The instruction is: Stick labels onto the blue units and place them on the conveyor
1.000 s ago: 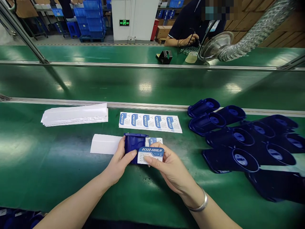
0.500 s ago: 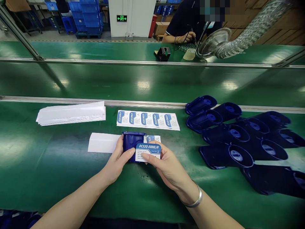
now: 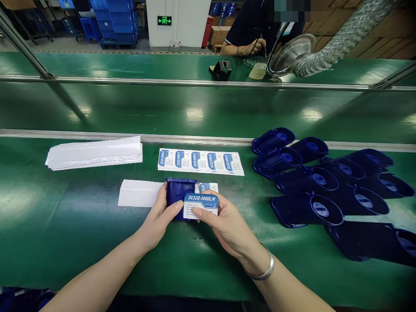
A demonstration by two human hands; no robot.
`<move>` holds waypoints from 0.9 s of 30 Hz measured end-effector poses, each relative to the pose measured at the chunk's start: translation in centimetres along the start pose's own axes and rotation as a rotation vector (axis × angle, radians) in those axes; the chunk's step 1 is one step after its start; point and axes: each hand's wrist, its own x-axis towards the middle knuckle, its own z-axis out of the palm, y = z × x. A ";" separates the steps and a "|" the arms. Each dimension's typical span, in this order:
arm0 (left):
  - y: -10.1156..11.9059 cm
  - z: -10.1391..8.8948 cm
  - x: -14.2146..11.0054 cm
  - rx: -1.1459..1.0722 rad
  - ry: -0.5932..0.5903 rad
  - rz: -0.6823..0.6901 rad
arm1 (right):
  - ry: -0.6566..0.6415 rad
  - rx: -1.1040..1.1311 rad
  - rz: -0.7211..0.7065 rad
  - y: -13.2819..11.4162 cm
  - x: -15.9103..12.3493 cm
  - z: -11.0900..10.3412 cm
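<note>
My left hand [image 3: 159,219] is closed around the left side of a dark blue plastic housing [image 3: 179,193], its thumb lying across the front. Between the thumb and fingers of my right hand [image 3: 227,225] is a blue and white label [image 3: 201,200] printed "DC52Q-5000L/H". The label overlaps the housing's right side; whether it touches the surface I cannot tell. Under and behind the housing lies a label strip, its blank white part [image 3: 139,193] showing on the left and a printed label [image 3: 209,186] on the right.
A printed label sheet [image 3: 199,161] lies behind my hands, with stacked white paper strips [image 3: 94,154] to its left. Several blue housings [image 3: 312,210] stand at the right. Across the metal rail [image 3: 195,82], a co-worker's hand [image 3: 256,46] works near a flexible duct [image 3: 344,39].
The view has shifted slightly, so everything sits a little higher in the picture. Both hands keep the same hold on the housing and the label.
</note>
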 end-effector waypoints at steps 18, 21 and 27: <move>0.3 0.1 0.0 0.031 -0.027 -0.018 | 0.012 -0.008 0.000 -0.1 0.1 0.0; 0.3 0.2 0.0 0.060 -0.054 0.019 | 0.009 0.004 0.006 0.0 0.1 0.0; 0.3 0.3 0.1 0.105 -0.064 0.064 | -0.004 0.014 0.009 -0.1 0.1 0.0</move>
